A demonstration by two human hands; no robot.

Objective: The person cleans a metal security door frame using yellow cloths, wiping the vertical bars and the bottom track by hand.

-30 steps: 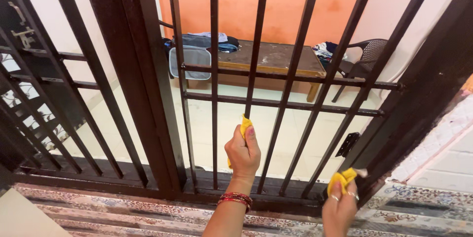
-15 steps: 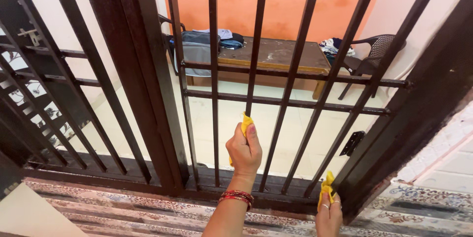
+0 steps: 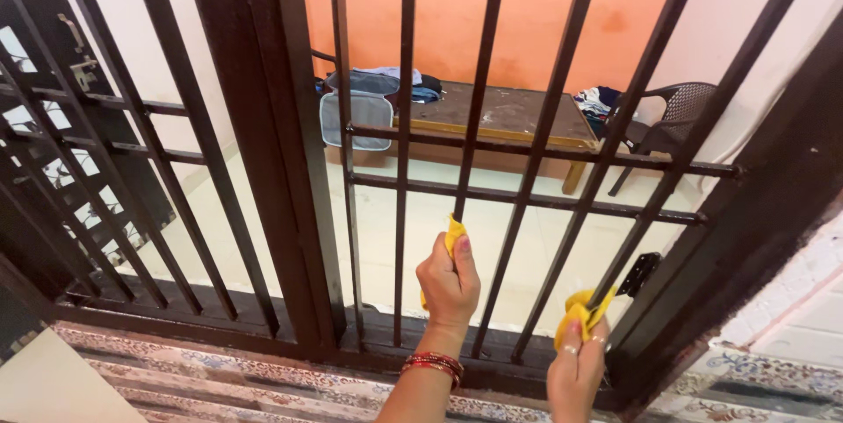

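Yellow cloths (image 3: 453, 234) clutched in both hands (image 3: 449, 278), wrapping gate bars (image 3: 475, 115).

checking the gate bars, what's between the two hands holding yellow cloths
In the head view, one bare dark bar stands between the left hand and right hand.

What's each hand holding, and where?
Left hand: yellow cloth wrapped round a gate bar. Right hand: another yellow cloth, bunched against the rightmost bar.

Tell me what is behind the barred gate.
Behind the gate: a pale floor, a low wooden table with clothes, and a dark chair. Bars hide parts of each.
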